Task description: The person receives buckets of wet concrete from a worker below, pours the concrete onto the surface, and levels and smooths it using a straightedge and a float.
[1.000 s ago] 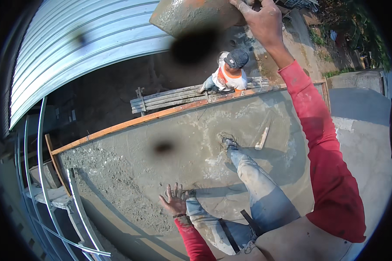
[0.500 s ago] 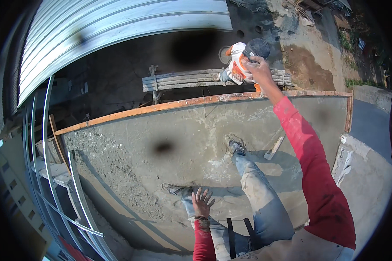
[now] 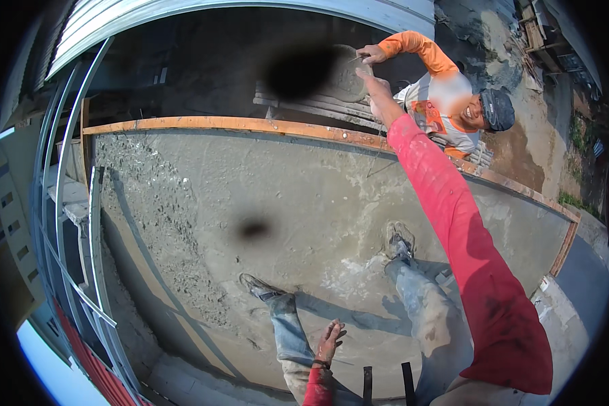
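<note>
A round bucket (image 3: 347, 76) filled with what looks like wet grey concrete is beyond the wooden edge board. My right hand (image 3: 375, 82), at the end of an outstretched arm in a red sleeve, is closed at the bucket's near right rim; its fingertips are partly hidden. The co-worker's hand (image 3: 371, 54), from an orange sleeve, is on the same rim just beyond mine. Low in the picture, my left hand (image 3: 329, 342) hangs over the slab with loosely bent fingers apart and nothing in it. Wet grey concrete (image 3: 284, 196) surrounds my shoes.
The orange-brown edge board (image 3: 237, 124) borders the slab on the far side. Beyond it a co-worker in a cap (image 3: 497, 109) leans by wooden planks (image 3: 318, 107). Metal bars (image 3: 64, 176) stand at the left, below a corrugated sheet (image 3: 250, 5). A pale tool (image 3: 445, 276) lies partly behind my right arm.
My right hand has reached farther left, to the bucket. The co-worker has turned toward me and raised the bucket to the board. My view has shifted; my left hand has turned, fingers less spread.
</note>
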Demonstrator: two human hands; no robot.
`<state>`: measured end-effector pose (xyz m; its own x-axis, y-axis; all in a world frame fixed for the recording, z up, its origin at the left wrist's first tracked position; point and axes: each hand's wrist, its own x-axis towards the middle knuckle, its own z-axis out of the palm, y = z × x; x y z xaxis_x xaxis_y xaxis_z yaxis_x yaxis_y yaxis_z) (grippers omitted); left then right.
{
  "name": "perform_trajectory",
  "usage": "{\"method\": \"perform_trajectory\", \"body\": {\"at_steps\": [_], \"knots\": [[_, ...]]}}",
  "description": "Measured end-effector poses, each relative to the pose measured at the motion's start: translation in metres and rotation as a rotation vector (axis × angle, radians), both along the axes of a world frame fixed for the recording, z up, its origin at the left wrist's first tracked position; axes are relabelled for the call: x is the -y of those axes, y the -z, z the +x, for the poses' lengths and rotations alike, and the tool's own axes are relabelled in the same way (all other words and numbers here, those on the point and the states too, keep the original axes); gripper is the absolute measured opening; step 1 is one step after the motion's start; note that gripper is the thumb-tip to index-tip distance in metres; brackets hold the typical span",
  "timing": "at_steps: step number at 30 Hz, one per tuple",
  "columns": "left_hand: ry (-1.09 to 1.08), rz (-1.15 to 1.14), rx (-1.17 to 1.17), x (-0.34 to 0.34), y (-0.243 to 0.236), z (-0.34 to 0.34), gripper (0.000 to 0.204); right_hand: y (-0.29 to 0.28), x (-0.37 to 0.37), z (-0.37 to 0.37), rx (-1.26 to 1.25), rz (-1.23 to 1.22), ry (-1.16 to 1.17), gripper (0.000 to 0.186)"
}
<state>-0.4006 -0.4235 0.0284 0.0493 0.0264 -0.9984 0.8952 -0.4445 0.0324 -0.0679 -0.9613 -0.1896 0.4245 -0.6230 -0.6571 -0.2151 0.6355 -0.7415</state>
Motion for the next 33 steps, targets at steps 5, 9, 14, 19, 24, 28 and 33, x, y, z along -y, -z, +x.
{"method": "perform_trajectory", "body": {"at_steps": [5,9,14,19,24,28,33], "knots": [[0.321,-0.144,0.253,0.015,-0.005,0.030,0.057,-0.042,0.007,0.115,0.339,0.160,0.095,0.072],[-0.087,-0.372,0.361,0.027,-0.029,0.069,0.052,-0.108,0.025,0.148,0.096,0.104,0.119,0.039],[-0.132,-0.427,0.224,0.005,-0.018,0.064,0.062,-0.208,-0.066,0.079,0.095,-0.252,-0.394,0.032],[-0.417,-0.582,0.071,0.028,0.020,0.126,0.089,-0.378,-0.184,0.026,-0.003,-0.508,-0.856,0.028],[-1.019,-0.820,0.095,0.076,0.080,0.227,0.091,-0.462,-0.268,0.004,-0.161,-0.426,-1.093,0.027],[-1.301,-1.017,0.205,0.063,0.105,0.245,0.094,-0.436,-0.293,0.016,-0.384,-0.495,-1.415,0.042],[-1.405,-0.894,0.302,-0.035,0.146,0.250,0.093,-0.351,-0.401,0.049,-0.188,-0.609,-1.699,0.048]]}}
